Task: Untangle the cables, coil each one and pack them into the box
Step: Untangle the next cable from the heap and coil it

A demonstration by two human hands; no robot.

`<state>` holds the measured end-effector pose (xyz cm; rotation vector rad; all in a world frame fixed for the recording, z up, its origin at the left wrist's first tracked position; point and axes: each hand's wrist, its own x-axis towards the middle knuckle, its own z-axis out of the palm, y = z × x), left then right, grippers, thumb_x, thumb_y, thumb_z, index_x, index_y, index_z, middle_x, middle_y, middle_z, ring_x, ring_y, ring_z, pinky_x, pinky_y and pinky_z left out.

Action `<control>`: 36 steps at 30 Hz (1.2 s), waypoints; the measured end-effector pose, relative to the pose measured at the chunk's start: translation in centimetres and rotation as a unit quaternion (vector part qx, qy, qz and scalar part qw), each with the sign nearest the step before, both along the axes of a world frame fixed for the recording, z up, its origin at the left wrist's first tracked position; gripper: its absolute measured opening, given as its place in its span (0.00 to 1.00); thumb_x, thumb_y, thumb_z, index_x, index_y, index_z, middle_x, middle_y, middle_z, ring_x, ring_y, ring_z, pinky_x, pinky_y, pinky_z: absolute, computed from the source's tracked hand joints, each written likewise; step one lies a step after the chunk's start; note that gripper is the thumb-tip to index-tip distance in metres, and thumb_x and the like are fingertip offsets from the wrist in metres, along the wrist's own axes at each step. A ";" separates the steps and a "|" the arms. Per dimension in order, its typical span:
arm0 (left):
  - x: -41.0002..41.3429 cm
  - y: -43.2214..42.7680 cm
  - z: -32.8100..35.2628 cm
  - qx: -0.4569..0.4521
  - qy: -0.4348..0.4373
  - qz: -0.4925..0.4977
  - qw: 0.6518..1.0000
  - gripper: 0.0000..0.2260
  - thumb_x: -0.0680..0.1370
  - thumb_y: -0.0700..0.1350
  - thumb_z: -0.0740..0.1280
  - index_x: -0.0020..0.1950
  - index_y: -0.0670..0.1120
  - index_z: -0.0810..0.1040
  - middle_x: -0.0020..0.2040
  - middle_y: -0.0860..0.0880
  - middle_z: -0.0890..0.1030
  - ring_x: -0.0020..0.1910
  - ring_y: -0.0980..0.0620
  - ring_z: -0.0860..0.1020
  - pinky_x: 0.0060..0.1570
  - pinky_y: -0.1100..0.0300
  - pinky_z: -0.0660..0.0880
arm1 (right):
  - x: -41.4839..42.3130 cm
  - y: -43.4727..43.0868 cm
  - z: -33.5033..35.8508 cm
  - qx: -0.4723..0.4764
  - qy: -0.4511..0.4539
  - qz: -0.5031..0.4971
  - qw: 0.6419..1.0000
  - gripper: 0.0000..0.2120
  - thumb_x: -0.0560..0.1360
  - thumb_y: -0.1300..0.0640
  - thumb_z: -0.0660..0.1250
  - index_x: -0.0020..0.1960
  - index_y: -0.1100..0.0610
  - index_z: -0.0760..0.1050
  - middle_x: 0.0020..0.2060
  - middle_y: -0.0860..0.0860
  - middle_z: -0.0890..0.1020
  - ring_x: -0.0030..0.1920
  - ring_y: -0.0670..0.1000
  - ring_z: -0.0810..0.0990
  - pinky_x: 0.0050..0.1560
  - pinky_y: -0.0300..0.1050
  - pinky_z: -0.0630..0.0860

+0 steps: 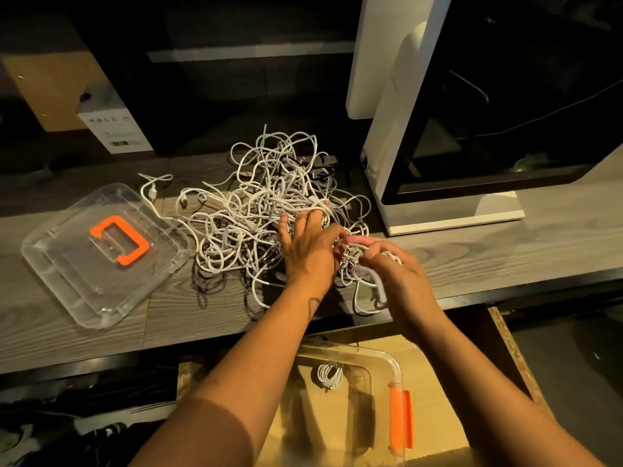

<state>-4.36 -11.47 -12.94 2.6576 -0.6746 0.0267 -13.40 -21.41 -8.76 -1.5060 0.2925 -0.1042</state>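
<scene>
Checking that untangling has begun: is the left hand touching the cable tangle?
Touching. The head view shows the left hand lying on the tangle of white cables, fingers spread among its loops.

My left hand point(308, 251) covers the near right part of the tangle point(269, 197). Its fingertips sink among the cables, so I cannot tell whether they pinch anything. My right hand point(394, 267) curls round a strand point(369, 274), hiding where it runs. Below the counter's near edge, my left forearm hides part of the box point(381, 362), whose near end the bottom edge cuts off. The print on the carton point(114, 129) at far left is too small to read.
</scene>
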 end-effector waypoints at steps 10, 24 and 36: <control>0.0 -0.8 0.1 0.041 0.014 -0.023 0.999 0.11 0.79 0.50 0.60 0.61 0.56 0.74 0.67 0.47 0.68 0.74 0.45 0.55 0.69 0.49 0.31 | 0.6 0.3 0.4 0.182 0.004 -0.180 0.967 0.11 0.74 0.60 0.61 0.33 0.55 0.70 0.27 0.47 0.76 0.32 0.49 0.74 0.42 0.49 0.70; 1.2 1.5 -0.3 0.009 -0.018 0.036 0.999 0.14 0.77 0.48 0.65 0.62 0.53 0.74 0.61 0.48 0.72 0.67 0.47 0.65 0.70 0.43 0.39 | -0.2 -2.3 -0.7 -0.228 0.056 0.011 0.972 0.10 0.75 0.57 0.68 0.36 0.52 0.75 0.46 0.51 0.78 0.42 0.36 0.76 0.37 0.25 0.70; 0.5 1.2 0.6 0.037 0.034 0.053 0.997 0.17 0.79 0.57 0.56 0.66 0.55 0.69 0.64 0.45 0.69 0.70 0.45 0.60 0.70 0.39 0.40 | 0.0 -0.8 1.5 -0.063 0.102 -0.071 0.990 0.17 0.69 0.59 0.74 0.38 0.55 0.64 0.30 0.51 0.72 0.25 0.46 0.68 0.23 0.39 0.64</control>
